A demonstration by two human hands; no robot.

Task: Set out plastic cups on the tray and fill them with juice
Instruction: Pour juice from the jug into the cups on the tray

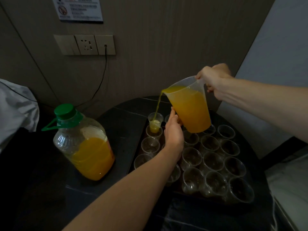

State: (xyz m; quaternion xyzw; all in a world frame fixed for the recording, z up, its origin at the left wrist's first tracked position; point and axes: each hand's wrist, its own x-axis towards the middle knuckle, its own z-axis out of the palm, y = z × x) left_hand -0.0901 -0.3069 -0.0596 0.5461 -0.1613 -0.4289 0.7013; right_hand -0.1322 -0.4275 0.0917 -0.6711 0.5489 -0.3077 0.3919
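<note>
My right hand (215,80) grips the handle of a clear plastic jug (191,107) full of orange juice and tilts it to the left. A thin stream runs from its spout into a clear plastic cup (155,122) at the tray's far left corner, which holds a little juice. My left hand (174,129) touches the jug's lower side with straight fingers. Several empty clear cups (211,160) stand in rows on the dark tray (133,164).
A big clear bottle (83,144) with a green cap and handle, about a third full of juice, stands on the dark table left of the tray. A wall socket (85,45) with a black cable lies behind. Bedding shows at the far left and right.
</note>
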